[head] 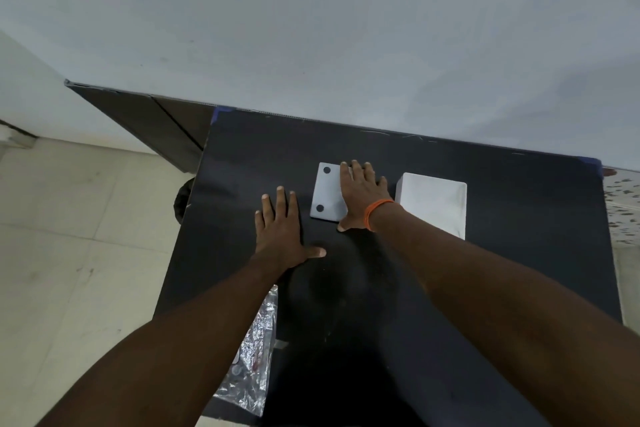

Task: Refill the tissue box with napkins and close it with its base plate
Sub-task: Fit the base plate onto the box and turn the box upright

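Two bare forearms are reaching in from the near edge, and under the left one a crinkled clear plastic wrapper is lying at the near left part of the black matte tabletop, its corner hanging close to the left edge. The left hand is lying flat on the bare surface, palm down, fingers spread and thumb out, its grip open and holding nothing. Just right of it and a little farther back, the right hand, with an orange band at the wrist, is pressing flat on the right part of the flat white rectangular base plate with two dark round dots; its fingers are stretched out over the plate, not curled around it, so that grip is open too. The plate is lying flat near the middle of the tabletop. Beside the right wrist, apart from the plate, the white rectangular tissue box is standing on the tabletop. Wide bare room is stretching from the box to the right edge, and between the hands and the near edge. The far edge is meeting a pale wall; cream floor tiles are showing past the left edge.
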